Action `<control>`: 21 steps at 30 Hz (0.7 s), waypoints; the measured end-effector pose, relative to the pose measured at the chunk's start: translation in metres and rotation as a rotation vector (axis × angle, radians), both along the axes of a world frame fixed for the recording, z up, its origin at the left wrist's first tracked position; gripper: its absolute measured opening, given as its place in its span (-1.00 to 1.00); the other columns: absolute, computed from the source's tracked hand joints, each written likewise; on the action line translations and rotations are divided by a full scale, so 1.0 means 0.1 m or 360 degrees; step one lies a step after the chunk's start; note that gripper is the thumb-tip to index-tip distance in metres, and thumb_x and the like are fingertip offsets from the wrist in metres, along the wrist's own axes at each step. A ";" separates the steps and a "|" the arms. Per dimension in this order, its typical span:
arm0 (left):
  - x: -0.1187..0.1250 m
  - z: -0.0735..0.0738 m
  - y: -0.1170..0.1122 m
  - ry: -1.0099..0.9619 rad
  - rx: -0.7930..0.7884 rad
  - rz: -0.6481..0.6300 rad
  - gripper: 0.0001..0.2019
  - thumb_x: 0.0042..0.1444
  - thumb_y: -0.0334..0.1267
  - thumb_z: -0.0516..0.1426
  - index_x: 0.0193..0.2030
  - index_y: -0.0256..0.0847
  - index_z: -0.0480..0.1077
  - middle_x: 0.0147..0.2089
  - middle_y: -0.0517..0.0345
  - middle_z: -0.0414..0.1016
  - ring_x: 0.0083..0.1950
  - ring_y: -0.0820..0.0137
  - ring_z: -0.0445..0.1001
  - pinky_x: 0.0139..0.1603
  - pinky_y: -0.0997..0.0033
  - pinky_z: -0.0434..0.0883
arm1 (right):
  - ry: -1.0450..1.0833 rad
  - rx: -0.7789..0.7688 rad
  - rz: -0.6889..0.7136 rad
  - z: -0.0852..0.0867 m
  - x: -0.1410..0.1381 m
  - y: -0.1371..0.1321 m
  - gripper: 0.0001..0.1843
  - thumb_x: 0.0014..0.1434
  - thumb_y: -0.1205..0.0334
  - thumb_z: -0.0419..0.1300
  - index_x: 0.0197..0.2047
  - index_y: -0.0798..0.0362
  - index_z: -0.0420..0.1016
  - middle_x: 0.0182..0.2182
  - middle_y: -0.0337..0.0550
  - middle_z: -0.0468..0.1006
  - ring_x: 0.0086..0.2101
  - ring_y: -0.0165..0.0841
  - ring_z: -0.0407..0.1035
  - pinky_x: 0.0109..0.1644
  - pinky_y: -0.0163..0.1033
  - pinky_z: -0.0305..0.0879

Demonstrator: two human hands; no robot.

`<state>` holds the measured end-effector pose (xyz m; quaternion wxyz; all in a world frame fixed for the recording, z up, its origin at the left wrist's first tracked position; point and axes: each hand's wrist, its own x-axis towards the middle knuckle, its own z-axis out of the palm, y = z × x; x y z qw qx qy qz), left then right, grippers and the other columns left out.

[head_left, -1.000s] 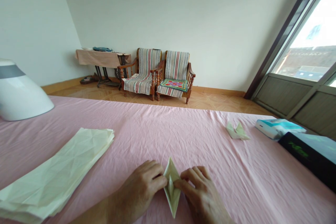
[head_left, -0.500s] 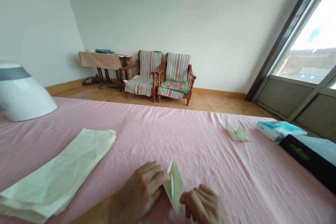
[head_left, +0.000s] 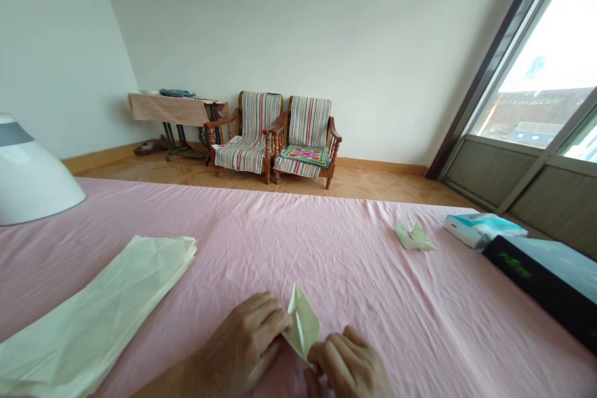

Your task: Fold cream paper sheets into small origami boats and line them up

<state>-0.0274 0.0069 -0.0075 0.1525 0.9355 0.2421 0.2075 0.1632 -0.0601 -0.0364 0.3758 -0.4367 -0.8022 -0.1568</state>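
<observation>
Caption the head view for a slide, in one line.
The left hand and right hand pinch a folded paper over the pink sheet, paper stack at left.

Pink sheet (head_left: pixel 336 242), paper stack (head_left: pixel 102 311), black box (head_left: pixel 545 283)

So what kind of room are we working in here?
Probably a room in a home: two striped wooden armchairs, a cloth-covered sewing table beside them, and a pink sheet spread under the left hand, right hand and folded paper.
</observation>
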 end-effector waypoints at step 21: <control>-0.05 -0.19 0.04 -0.0228 -0.0058 0.0187 -0.48 0.27 -0.47 -0.02 0.32 -0.01 0.03 0.03 0.06 0.44 0.01 0.31 0.46 0.06 0.29 0.45 | 0.0230 -0.0250 -0.0364 0.15 0.31 0.12 -0.82 0.23 0.39 0.01 -0.39 0.01 0.33 -0.48 -0.23 0.39 -0.45 -0.36 0.30 -0.33 -0.28 0.07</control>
